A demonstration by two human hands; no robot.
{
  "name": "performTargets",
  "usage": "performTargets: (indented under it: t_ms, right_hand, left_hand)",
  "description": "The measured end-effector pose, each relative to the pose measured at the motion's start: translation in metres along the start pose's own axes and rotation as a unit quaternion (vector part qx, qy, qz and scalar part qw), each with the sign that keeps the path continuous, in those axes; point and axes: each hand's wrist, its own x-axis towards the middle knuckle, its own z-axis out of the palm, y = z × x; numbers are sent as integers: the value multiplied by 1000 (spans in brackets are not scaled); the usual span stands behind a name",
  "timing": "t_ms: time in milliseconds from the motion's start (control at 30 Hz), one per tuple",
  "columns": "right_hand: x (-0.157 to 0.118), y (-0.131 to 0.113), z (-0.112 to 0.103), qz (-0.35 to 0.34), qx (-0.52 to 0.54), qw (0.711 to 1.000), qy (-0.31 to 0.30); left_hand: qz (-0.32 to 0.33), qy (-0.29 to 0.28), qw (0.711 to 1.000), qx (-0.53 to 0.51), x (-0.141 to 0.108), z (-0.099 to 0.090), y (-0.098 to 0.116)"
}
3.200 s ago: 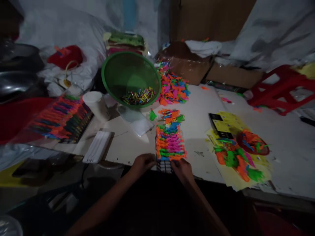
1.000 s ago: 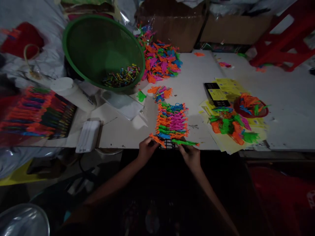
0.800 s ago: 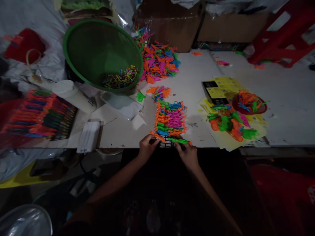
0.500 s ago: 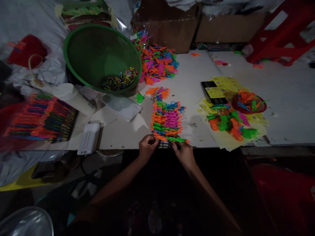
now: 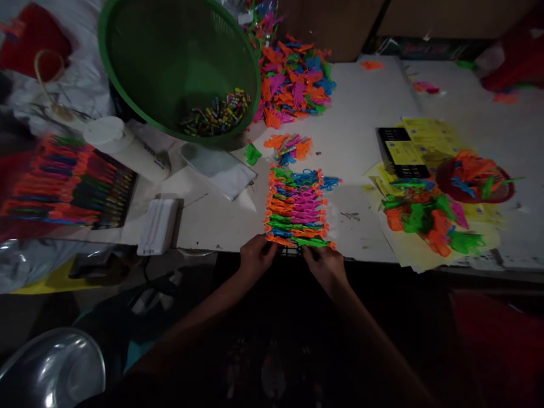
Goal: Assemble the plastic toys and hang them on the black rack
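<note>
Rows of small bright plastic pieces point(image 5: 297, 204), orange, green, pink and blue, lie side by side on a black grid point(image 5: 289, 251) at the table's front edge. Only the near strip of that grid shows. My left hand point(image 5: 256, 256) is closed at its near left corner, the thumb and fingers by the front orange piece. My right hand point(image 5: 326, 266) is closed at the near right side, below a green piece point(image 5: 313, 242) with an orange end. The fingertips of both hands are partly hidden under the front row.
A green basket point(image 5: 106, 73) holds small striped pieces. Behind the rows lies a heap of loose plastic pieces point(image 5: 293, 82). On the left are a white cup point(image 5: 123, 144) and another filled rack point(image 5: 68, 192); on the right, yellow cards point(image 5: 429, 133) and a red bowl point(image 5: 505, 195).
The view has shifted down and closer to the table. Both hands stay at the near edge of the grid, and the rows look unchanged.
</note>
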Motion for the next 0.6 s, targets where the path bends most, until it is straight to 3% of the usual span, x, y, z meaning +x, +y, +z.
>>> performTargets:
  t_ms: [167,333,500,600]
  right_hand:
    - [-3,3,3,-12,5,999,32]
    - [-6,1,8,-30,12,998,47]
    - [-4,1,5,-42,10,998,50]
    - [-2,2,3,-57,18,997,49]
  left_hand:
    - [3,18,1000,-6,1,1,2]
    - [-1,-9,1000,-12,1,2,2]
    - [-67,-77,995,-8,0,-10,9]
    - [-93,-50,993,-54,3,-17,16]
